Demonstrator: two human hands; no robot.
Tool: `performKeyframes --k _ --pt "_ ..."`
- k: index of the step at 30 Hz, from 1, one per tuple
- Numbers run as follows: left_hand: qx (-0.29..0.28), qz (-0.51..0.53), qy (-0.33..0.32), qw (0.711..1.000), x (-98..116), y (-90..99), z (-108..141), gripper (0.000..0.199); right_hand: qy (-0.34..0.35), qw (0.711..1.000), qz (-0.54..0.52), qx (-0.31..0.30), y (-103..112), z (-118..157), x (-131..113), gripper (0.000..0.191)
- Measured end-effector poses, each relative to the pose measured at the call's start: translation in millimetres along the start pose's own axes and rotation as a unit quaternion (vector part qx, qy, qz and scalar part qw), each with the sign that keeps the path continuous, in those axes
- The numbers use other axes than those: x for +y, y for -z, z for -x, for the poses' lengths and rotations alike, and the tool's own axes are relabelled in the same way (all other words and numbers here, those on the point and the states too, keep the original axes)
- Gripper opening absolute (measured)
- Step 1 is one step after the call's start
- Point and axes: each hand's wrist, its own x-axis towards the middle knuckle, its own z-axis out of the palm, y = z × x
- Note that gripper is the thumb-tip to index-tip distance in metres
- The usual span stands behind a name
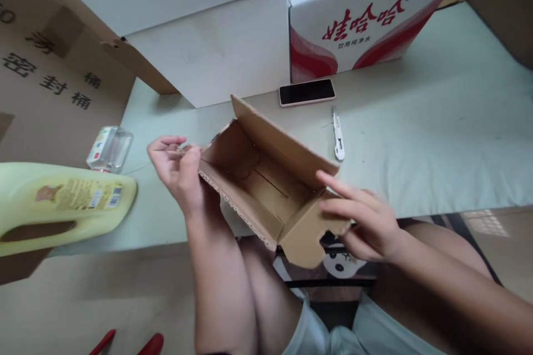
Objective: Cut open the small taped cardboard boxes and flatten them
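An open brown cardboard box [266,188] is held tilted over the table's front edge, its hollow inside facing me. One long flap stands up at the back, and a notched end flap [306,238] sticks out at the near right. My left hand [177,169] pinches the box's left end between thumb and fingers. My right hand [362,216] grips the right end, with two fingers on the outer flaps and the thumb side lower down. Beyond the box lie a white utility knife [338,136] and a phone [307,92] with a dark screen.
White cartons [216,50] and a red-and-white carton [353,28] stand along the back of the pale green tablecloth [437,138]. At left are a large brown carton [54,66], a clear plastic container [110,148] and a yellow jug [62,205]. My legs are below.
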Motion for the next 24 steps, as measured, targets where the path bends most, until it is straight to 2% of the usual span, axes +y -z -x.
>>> performKeyframes --k 4,6,9,10,12,13,15,18,21,24 --pt "0.006 0.07 0.027 0.997 -4.0 -2.8 6.6 0.026 -0.113 0.991 -0.034 0.062 -8.7 -0.6 4.4 0.06" --pt "-0.009 0.054 0.004 0.999 -10.1 -3.1 10.1 0.023 -0.152 0.982 -0.017 0.109 -14.2 -1.7 8.7 0.064" --pt "-0.049 -0.012 -0.044 0.998 -21.2 -0.3 13.3 0.035 -0.202 0.967 -0.015 0.158 -17.6 -3.9 13.2 0.081" --pt "-0.066 -0.037 -0.065 0.995 -24.6 1.4 13.8 0.037 -0.219 0.965 -0.035 0.144 -17.3 -4.5 13.8 0.082" --pt "-0.098 -0.082 -0.113 0.985 -29.7 5.4 14.1 0.044 -0.236 0.965 -0.091 0.074 -15.5 -5.2 14.1 0.065" --pt "-0.114 -0.104 -0.134 0.979 -31.2 7.3 14.1 0.046 -0.226 0.966 -0.117 0.036 -14.6 -5.1 14.3 0.052" --pt "-0.151 -0.148 -0.152 0.966 -32.7 10.4 13.9 0.035 -0.186 0.971 -0.153 -0.012 -13.7 -3.7 15.7 0.035" --pt "-0.185 -0.187 -0.124 0.957 -33.5 12.5 13.1 0.021 -0.163 0.97 -0.181 0.006 -15.5 -0.5 21.0 0.04" --pt "-0.15 -0.169 -0.082 0.971 -36.8 12.8 10.9 0.023 -0.245 0.956 -0.156 0.044 -18.2 0.9 26.8 0.046" --pt "-0.084 -0.153 -0.035 0.984 -41.0 12.0 8.2 0.028 -0.326 0.936 -0.131 0.018 -18.3 0.3 29.7 0.052"
